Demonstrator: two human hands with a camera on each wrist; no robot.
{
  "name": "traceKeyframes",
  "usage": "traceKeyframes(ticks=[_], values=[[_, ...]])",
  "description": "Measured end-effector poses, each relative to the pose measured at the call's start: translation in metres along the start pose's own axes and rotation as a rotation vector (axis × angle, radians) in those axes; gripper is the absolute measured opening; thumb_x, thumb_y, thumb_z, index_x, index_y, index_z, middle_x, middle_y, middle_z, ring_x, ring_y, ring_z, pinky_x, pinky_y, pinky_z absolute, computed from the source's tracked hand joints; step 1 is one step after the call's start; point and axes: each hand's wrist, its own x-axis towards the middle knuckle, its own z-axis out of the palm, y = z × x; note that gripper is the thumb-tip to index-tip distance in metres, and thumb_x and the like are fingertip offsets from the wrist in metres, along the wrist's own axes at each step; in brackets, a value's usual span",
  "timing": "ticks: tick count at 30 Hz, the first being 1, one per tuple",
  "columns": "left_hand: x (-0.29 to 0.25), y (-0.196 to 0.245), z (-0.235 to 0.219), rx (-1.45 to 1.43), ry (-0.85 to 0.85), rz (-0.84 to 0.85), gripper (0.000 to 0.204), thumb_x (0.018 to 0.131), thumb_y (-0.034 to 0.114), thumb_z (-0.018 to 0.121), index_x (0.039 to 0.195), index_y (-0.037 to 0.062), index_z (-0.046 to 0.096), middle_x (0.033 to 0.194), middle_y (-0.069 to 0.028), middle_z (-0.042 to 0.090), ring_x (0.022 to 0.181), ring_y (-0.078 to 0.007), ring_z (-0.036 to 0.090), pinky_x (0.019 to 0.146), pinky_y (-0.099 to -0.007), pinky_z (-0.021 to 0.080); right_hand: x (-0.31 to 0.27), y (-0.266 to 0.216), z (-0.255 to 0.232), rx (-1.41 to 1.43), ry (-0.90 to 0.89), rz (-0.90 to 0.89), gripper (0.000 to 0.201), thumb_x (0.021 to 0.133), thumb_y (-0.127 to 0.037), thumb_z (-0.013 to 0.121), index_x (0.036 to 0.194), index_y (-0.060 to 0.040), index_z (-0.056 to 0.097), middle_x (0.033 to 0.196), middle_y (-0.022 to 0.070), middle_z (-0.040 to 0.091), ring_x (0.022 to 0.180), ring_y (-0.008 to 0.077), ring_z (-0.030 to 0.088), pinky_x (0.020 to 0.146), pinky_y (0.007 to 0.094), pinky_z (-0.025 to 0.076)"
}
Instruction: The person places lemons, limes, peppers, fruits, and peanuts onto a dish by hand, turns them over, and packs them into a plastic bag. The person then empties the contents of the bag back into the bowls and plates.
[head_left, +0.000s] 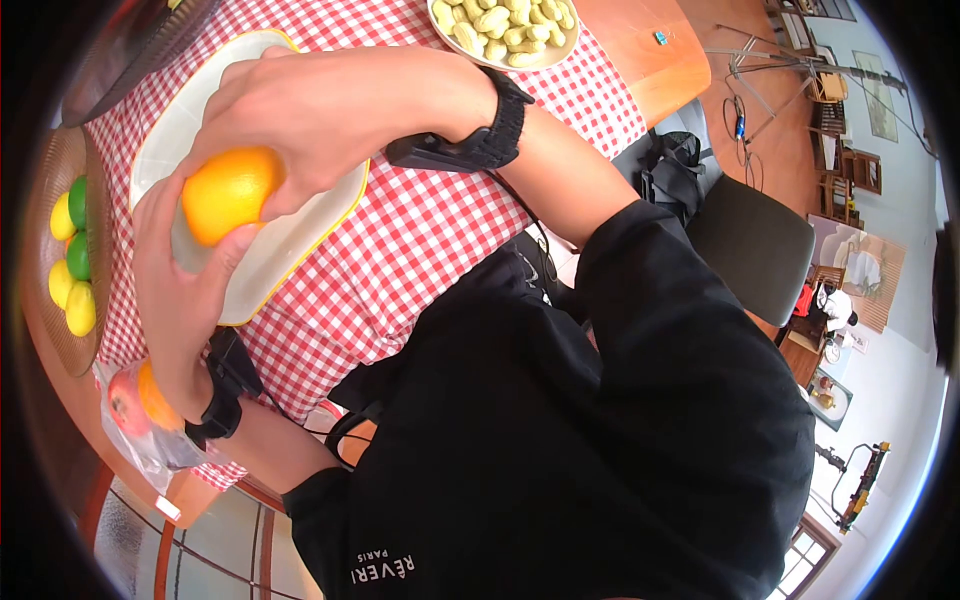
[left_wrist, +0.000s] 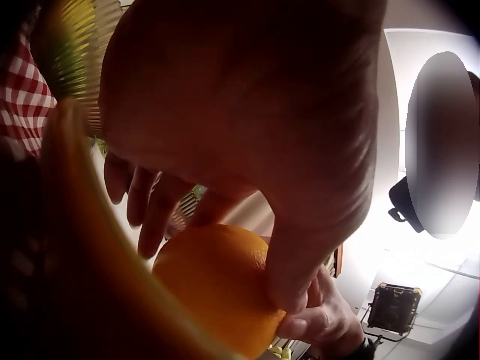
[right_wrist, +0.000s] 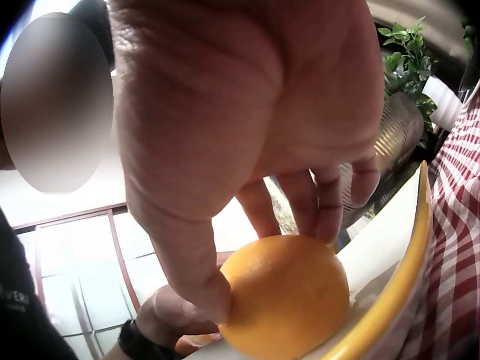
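Note:
Both hands hold one orange (head_left: pixel 232 195) over a white, yellow-rimmed dish (head_left: pixel 310 240). From the upper side, the right hand (head_left: pixel 290 115) curls its thumb and fingers round the fruit. The left hand (head_left: pixel 172 285) grips it from the other side, its thumb pressed near the right hand's. In the left wrist view the left thumb lies against the orange (left_wrist: pixel 214 281), with the right hand (left_wrist: pixel 326 322) behind. The right wrist view shows the right thumb on the near side of the orange (right_wrist: pixel 289 296) and fingertips at its far side. The peel looks whole.
A ribbed plate (head_left: pixel 88 345) holds several lemons (head_left: pixel 81 309) and limes (head_left: pixel 78 258) at the left. Peanuts (head_left: pixel 510 28) fill a bowl at the top. A plastic bag (head_left: pixel 160 455) with fruit lies beside the left wrist. A red checked cloth (head_left: pixel 420 215) covers the table.

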Motion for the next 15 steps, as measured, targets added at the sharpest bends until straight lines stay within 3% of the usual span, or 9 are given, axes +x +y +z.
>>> traceKeyframes(ticks=[5, 8, 11, 15], values=[[0.001, 0.002, 0.002, 0.045, 0.081, 0.035, 0.066, 0.083, 0.015, 0.087, 0.143, 0.0057, 0.060, 0.138, -0.0155, 0.064, 0.130, -0.0363, 0.059, 0.112, -0.0452, 0.045, 0.002, 0.007, 0.001, 0.092, 0.078, -0.035, 0.051, 0.087, -0.039, 0.086, 0.122, -0.0033, 0.076, 0.108, 0.0182, 0.077, 0.104, 0.0355, 0.071, 0.097, 0.0438, 0.056], [0.005, 0.007, 0.002, 0.048, 0.142, 0.073, 0.068, 0.080, 0.009, 0.087, 0.143, 0.0061, 0.061, 0.140, -0.0141, 0.064, 0.131, -0.0352, 0.059, 0.113, -0.0449, 0.045, 0.002, 0.006, -0.002, -0.030, 0.117, 0.125, 0.059, 0.089, -0.054, 0.081, 0.110, 0.0010, 0.079, 0.096, 0.0191, 0.078, 0.092, 0.0358, 0.075, 0.084, 0.0409, 0.060], [0.004, 0.005, -0.002, -0.051, 0.133, 0.093, 0.068, 0.079, 0.007, 0.087, 0.142, 0.0061, 0.061, 0.142, -0.0122, 0.064, 0.131, -0.0337, 0.059, 0.113, -0.0447, 0.045, -0.003, 0.010, 0.000, -0.219, 0.095, 0.155, 0.057, 0.090, -0.054, 0.080, 0.108, -0.0002, 0.079, 0.094, 0.0185, 0.078, 0.089, 0.0347, 0.075, 0.083, 0.0410, 0.059], [-0.001, 0.004, -0.015, -0.101, 0.101, 0.007, 0.067, 0.079, 0.008, 0.087, 0.141, 0.0050, 0.063, 0.140, -0.0118, 0.066, 0.128, -0.0330, 0.062, 0.112, -0.0433, 0.046, -0.001, 0.003, -0.002, -0.083, -0.047, 0.184, 0.055, 0.085, -0.040, 0.088, 0.120, 0.0006, 0.075, 0.109, 0.0192, 0.076, 0.101, 0.0364, 0.071, 0.095, 0.0433, 0.057]])
